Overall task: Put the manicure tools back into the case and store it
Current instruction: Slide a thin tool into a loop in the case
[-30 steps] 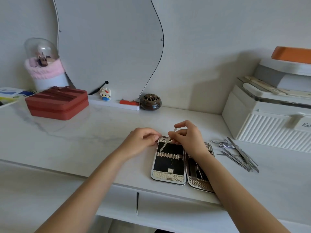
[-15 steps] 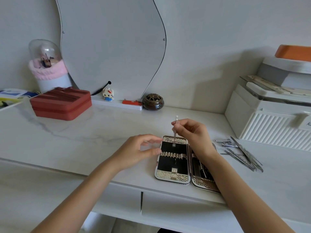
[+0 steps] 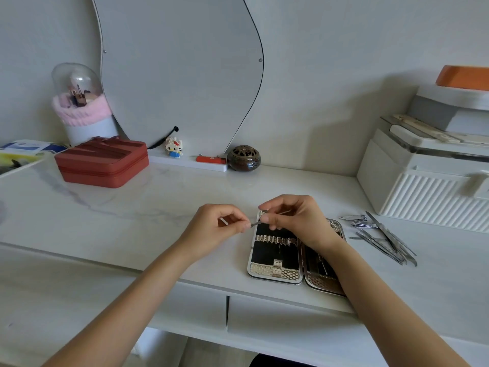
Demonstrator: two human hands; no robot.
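Note:
The manicure case (image 3: 275, 256) lies open flat near the desk's front edge, black inside with a silver patterned rim and a row of elastic loops. Just above its top left corner I hold one thin metal tool (image 3: 256, 223) nearly level. My right hand (image 3: 296, 221) pinches the tool's right part and covers the case's right half. My left hand (image 3: 214, 229) pinches its left tip, beside the case. Several loose metal tools and nail clippers (image 3: 381, 235) lie in a pile to the right of the case.
A white ribbed organizer box (image 3: 423, 189) stands at the right, close behind the loose tools. At the back left sit a red zip box (image 3: 102, 161), a domed brush holder (image 3: 79, 107), a wavy mirror (image 3: 180, 70), a small figurine (image 3: 173, 147) and a brown incense pot (image 3: 244, 158). Drawers (image 3: 264, 321) run under the desk edge.
The tool stood upright in my right hand over the case; now it lies nearly level. My left hand moved in from the case's corner and pinches its left end.

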